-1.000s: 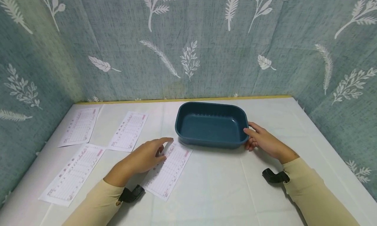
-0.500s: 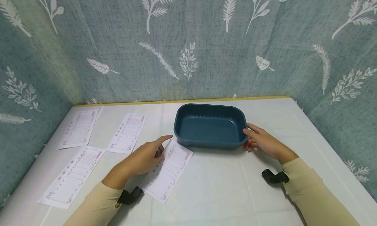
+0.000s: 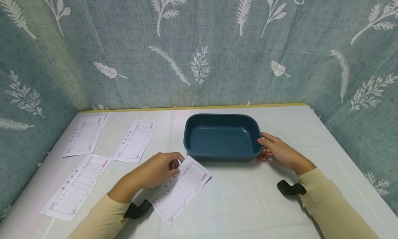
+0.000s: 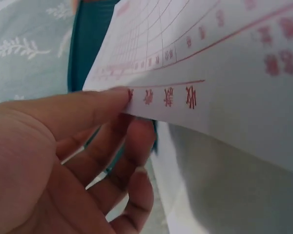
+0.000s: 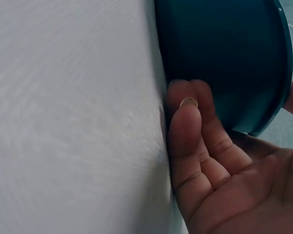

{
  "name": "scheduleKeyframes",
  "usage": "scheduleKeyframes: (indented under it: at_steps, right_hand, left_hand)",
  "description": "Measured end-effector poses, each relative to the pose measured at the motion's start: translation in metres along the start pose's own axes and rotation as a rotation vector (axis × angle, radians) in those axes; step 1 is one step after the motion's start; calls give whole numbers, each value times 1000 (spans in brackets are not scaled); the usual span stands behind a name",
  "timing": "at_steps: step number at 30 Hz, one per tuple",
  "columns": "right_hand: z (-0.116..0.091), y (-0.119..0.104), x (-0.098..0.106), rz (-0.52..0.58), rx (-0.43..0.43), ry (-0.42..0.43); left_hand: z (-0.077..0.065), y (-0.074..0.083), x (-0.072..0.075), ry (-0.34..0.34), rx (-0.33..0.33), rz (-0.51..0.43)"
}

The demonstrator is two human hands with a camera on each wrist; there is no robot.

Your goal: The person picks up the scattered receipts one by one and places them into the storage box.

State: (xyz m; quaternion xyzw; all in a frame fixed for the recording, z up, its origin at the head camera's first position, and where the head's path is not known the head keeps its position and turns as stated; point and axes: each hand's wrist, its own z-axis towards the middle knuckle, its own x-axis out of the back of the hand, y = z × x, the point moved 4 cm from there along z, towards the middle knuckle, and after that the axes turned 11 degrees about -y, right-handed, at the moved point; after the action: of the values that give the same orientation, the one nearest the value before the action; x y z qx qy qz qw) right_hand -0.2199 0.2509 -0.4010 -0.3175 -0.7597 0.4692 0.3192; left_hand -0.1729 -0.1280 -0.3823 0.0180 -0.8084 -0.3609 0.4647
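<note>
My left hand (image 3: 160,171) pinches the left edge of a white printed form sheet (image 3: 186,189) with red lines and lettering. In the left wrist view the thumb lies on top of the sheet (image 4: 156,63) and fingertips are beneath its edge; the sheet bows slightly. Just beyond it sits a dark teal rectangular plastic basin (image 3: 220,140), with nothing inside. At the basin's right end my right hand (image 3: 278,154) holds it, thumb at the rim. The right wrist view shows bent fingers (image 5: 185,131) against the outer wall of the basin (image 5: 219,48).
Three more printed sheets lie on the left of the white-covered table: one at the back left (image 3: 84,135), one nearer the middle (image 3: 135,140), one at the front (image 3: 76,187). A leaf-patterned cloth (image 3: 130,59) surrounds the table's back and sides.
My left index finger, earlier extended past the sheet, has drawn back and bent to the sheet's edge. The sheet has lifted a little and shifted right and nearer. My right hand stays at the basin.
</note>
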Motion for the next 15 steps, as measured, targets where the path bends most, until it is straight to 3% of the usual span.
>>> scheduleKeyframes:
  at_steps: [8, 15]
  right_hand:
    - [-3, -3, -4, -48, -21, -24]
    - [-5, -6, -9, -61, -11, -38]
  left_hand:
    - [-7, 20, -5, -49, -190, 36]
    - [-15, 33, -5, -51, -229, 40]
